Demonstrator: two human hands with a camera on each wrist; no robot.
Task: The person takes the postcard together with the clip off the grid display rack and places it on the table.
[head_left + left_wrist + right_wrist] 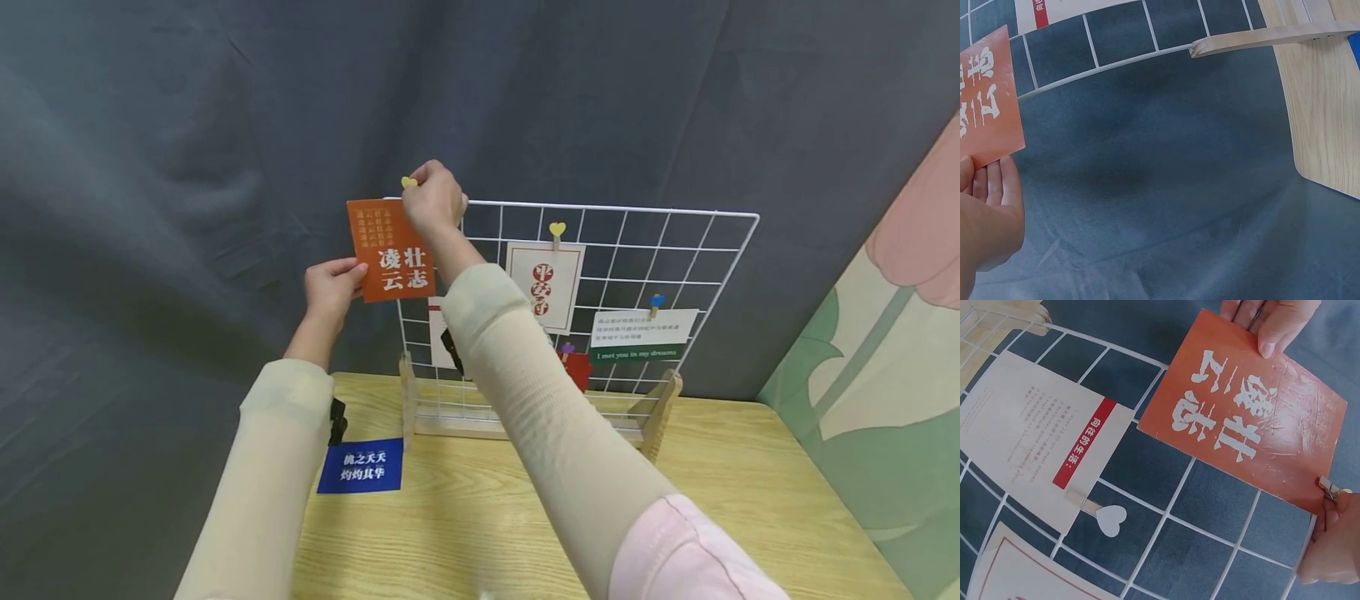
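Note:
An orange card (pixel 378 279) with white characters is held up at the top left corner of a white wire grid (pixel 622 217). My left hand (pixel 332 287) pinches its left edge between thumb and fingers; in the left wrist view those fingers (pixel 996 181) lie behind the card. At the card's top edge my right hand (pixel 437 200) grips a small wooden clothespin (pixel 1329 485) with a yellow heart (pixel 408 182). The clothespin's tip overlaps the card's corner in the right wrist view, while the right fingers hide most of its body.
Clipped on the grid are a white card (pixel 517 279) with red characters, a white-and-green card (pixel 643 333), a red card (pixel 577 371) and a red-banded white card (pixel 1035 437). A blue card (pixel 363 467) lies on the wooden table (pixel 480 500). Wooden feet (pixel 660 417) support the grid.

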